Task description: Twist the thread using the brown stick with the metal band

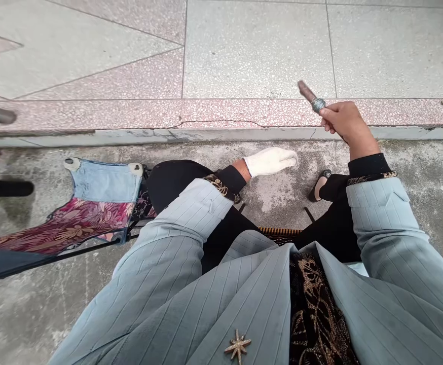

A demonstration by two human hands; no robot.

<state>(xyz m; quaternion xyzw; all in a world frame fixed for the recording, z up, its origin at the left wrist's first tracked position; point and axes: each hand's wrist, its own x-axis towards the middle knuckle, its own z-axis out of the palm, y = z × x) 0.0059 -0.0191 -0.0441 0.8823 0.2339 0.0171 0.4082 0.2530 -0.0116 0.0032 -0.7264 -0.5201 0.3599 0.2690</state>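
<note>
The tiled ledge [252,56] is running along the rough concrete ground [427,177]. A chair with patched cloth [102,182] is standing to the left, well apart from both hands. The gloved left hand [270,161] is reaching over the concrete, fingers lying together; I cannot tell whether they are closing on anything. The bare right hand [345,119] is gripping narrowly, thumb against fingers, above the ledge's edge. The rod [307,92], blurred and perhaps wooden, is pointing outward from it. Silvery wire [318,105] is circling the held end, probably being pinched there to keep its turns from loosening.
</note>
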